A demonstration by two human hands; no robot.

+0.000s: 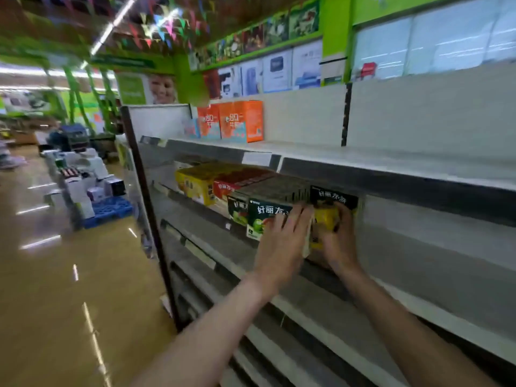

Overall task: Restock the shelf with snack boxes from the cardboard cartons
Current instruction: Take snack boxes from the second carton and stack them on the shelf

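A black and yellow snack box [332, 203] stands at the right end of a row on the second shelf [321, 300]. My right hand [339, 241] grips its front right side with curled fingers. My left hand [282, 241] lies flat with straight fingers against the box's left side and the green-fronted box [262, 216] beside it. Further left in the same row stand red boxes [226, 188] and yellow boxes [195, 185]. No cardboard carton is in view.
Orange boxes [240, 121] stand on the top shelf [363, 157], which is bare to their right. The second shelf is bare to the right of my hands. Lower shelves [279, 358] hold nothing. A blue pallet [109, 210] stacked with goods stands in the aisle at left.
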